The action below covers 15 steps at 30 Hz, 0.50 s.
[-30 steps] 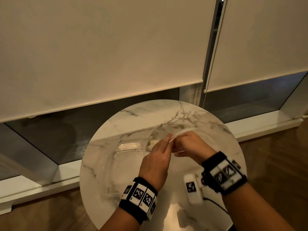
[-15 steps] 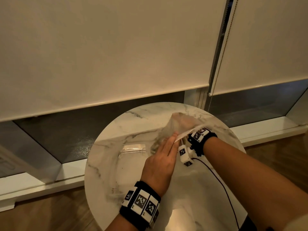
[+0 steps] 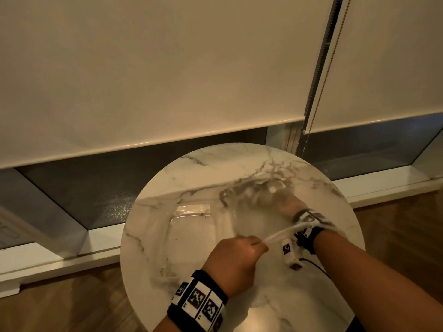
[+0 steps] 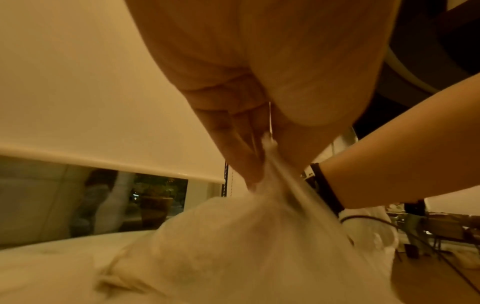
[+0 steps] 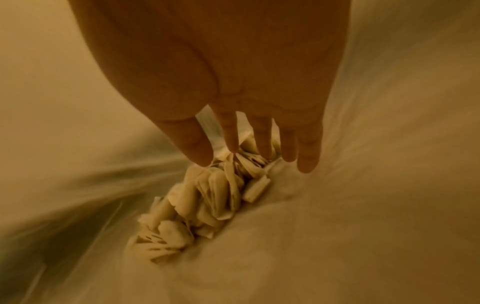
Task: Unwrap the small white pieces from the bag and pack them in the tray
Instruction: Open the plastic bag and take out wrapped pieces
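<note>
Where the head view blurs the bag (image 3: 249,207) on the counter (image 3: 311,295), right wrist view shows right hand (image 5: 233,82) inside, fingers straight above heaped white pieces (image 5: 207,199). Left hand (image 3: 236,259) pinches the bag's rim, stretched toward right wrist. Tray (image 3: 191,210) lies left.

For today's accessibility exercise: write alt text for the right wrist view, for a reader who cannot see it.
Seen from the wrist, the right hand reaches down inside a translucent bag, fingers straight, toward a heap of small white pieces at its bottom.
</note>
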Each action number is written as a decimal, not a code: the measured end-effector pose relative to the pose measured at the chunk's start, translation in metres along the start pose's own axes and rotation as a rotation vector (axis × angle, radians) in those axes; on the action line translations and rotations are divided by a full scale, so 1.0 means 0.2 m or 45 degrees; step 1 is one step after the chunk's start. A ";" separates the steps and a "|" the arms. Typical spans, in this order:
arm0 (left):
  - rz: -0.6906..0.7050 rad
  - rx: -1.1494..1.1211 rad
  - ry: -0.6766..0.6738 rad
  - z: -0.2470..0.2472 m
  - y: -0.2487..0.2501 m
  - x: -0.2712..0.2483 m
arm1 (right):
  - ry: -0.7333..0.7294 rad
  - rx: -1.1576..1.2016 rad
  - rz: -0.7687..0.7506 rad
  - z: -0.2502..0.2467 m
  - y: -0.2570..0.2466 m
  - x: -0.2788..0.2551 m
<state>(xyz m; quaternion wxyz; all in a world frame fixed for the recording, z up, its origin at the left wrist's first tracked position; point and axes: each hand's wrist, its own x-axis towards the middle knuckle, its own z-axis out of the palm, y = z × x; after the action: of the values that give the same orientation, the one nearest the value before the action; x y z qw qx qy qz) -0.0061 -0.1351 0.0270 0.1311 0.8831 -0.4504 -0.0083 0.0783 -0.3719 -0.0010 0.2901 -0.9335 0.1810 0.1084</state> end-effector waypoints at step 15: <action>-0.684 -0.043 -0.142 0.08 -0.42 0.69 | 0.093 -0.082 -0.048 0.10 0.00 0.13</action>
<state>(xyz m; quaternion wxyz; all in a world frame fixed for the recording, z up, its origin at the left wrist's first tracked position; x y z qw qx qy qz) 0.1400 -0.2022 0.0056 0.1139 0.9668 -0.2063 -0.0987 0.1007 -0.3675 -0.0256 0.2552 -0.9488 0.1703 0.0746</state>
